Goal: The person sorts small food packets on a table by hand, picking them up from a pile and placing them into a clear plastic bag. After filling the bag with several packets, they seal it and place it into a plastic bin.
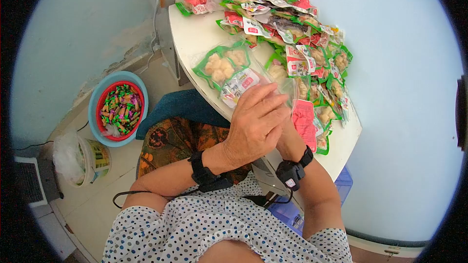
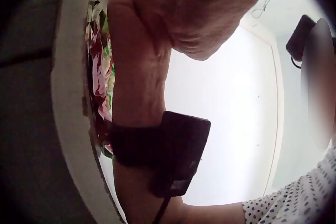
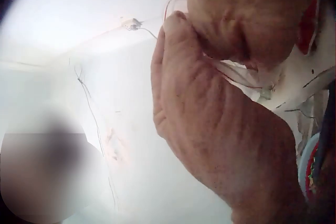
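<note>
In the head view my left hand [image 1: 256, 124] lies over my right hand [image 1: 288, 136] at the table's front edge. Between them, the fingers pinch the mouth of a clear zip bag [image 1: 291, 90]. A green-edged food packet [image 1: 222, 68] with pale pieces and a white label shows through the bag, which stretches left over the tabletop. In the right wrist view a thin red seal line runs along the bag's edge [image 3: 239, 77] beside the left hand [image 3: 210, 98]. The fingertips are mostly hidden behind the hands.
A large heap of similar green-edged packets [image 1: 319, 58] covers the table's back and right, with a red packet [image 1: 303, 122] near the right hand. On the floor at left stand a blue basin [image 1: 92, 102] holding a red basket of wrapped sweets [image 1: 121, 109], and a bucket [image 1: 100, 158].
</note>
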Demonstrator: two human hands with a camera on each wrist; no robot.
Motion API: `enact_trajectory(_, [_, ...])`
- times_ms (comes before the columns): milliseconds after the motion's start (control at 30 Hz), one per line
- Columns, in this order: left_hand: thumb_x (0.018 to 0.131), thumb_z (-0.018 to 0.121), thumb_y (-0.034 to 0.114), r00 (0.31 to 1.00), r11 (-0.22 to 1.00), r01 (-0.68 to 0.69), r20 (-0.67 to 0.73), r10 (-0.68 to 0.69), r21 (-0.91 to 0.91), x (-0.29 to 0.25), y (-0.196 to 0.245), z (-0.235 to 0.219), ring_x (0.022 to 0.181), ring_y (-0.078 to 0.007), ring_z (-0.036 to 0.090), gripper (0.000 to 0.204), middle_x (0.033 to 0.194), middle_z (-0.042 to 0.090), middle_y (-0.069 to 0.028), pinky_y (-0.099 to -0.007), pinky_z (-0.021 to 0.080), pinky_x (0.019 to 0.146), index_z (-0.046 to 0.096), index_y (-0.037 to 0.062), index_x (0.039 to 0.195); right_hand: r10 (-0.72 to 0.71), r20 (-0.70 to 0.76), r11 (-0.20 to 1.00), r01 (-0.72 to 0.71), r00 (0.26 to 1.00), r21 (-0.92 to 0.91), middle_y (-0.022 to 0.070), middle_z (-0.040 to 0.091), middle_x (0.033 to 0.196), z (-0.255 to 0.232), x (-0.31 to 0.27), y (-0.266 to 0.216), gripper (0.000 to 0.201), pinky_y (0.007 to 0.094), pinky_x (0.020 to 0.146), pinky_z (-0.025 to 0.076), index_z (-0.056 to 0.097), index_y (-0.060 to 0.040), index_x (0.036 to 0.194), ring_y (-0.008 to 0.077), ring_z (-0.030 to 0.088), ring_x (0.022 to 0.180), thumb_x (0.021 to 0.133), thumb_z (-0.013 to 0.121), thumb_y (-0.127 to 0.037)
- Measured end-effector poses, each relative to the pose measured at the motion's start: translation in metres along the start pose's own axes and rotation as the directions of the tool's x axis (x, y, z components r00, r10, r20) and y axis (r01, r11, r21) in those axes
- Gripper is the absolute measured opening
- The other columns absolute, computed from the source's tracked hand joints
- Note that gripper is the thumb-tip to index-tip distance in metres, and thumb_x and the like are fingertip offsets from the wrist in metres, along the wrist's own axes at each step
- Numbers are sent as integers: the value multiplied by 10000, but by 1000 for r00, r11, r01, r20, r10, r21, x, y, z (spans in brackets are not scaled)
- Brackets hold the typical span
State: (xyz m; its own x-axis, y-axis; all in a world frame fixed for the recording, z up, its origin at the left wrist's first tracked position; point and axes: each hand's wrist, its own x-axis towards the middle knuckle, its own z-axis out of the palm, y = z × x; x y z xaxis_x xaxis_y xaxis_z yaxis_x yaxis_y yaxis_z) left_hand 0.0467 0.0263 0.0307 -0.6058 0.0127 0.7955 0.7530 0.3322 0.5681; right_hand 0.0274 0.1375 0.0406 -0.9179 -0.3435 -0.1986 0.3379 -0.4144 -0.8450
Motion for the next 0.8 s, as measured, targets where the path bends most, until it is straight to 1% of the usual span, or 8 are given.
enact_trajectory(133, [708,728,25,1000,1000,1,-1,-1,14,3,2,-3,1065,-355,609,214,1045,684,-123,-473,475,930,693,25,919,-155,23,921,153,988,-359,110,572,1248,5,9,10,400,316,898,516,459,-37,1359,189,596,1095,970,532,-95])
enact_trajectory(233, [716,727,28,1000,1000,-10,-2,10,12,4,1,-6,1061,-348,615,206,1044,688,-120,-467,475,931,695,24,920,-288,107,707,286,952,-646,111,577,1240,0,15,20,388,317,890,519,470,-33,1347,186,598,1094,970,536,-100])
enact_trajectory(367, [741,721,30,1000,999,-27,12,27,19,7,2,-8,1043,-338,627,183,1037,698,-114,-454,475,934,700,22,923,-315,235,474,367,920,-800,112,584,1230,-10,7,13,372,317,878,525,485,-28,1330,183,600,1094,971,540,-107])
enact_trajectory(467, [760,714,24,1000,1000,-16,21,15,26,10,2,-10,1040,-331,634,162,1030,705,-111,-440,475,938,702,21,922,-317,277,376,388,907,-841,113,589,1223,-18,-4,6,361,317,870,529,496,-24,1318,181,602,1093,971,543,-113])
enact_trajectory(567, [745,716,21,999,999,-32,-10,33,29,11,-1,-8,1040,-326,630,168,1017,700,-104,-454,474,923,692,16,911,-288,180,516,311,941,-798,113,593,1215,-19,-19,1,350,318,861,532,507,-20,1305,178,603,1093,971,547,-118])
enact_trajectory(600, [734,718,21,999,999,-42,-27,43,32,10,-2,-7,1040,-325,628,175,1011,697,-101,-464,474,915,686,15,906,-212,65,701,198,975,-685,111,609,1191,-16,-23,-2,345,314,848,536,518,-9,1291,171,613,1078,969,557,-128])
enact_trajectory(700, [741,721,17,999,998,-36,4,36,53,11,-1,-10,1038,-323,631,164,1007,697,-100,-464,474,913,686,15,901,43,86,892,0,995,-452,97,670,1059,-14,-38,-35,305,293,847,532,563,24,1232,148,641,1013,961,557,-116])
enact_trajectory(800, [738,729,16,1000,998,-19,10,18,54,9,-2,-8,1036,-324,633,164,997,697,-98,-462,474,912,686,16,896,-49,-152,779,-57,987,-624,74,689,943,-24,-44,-67,247,270,787,529,627,47,1132,130,656,924,946,574,-107])
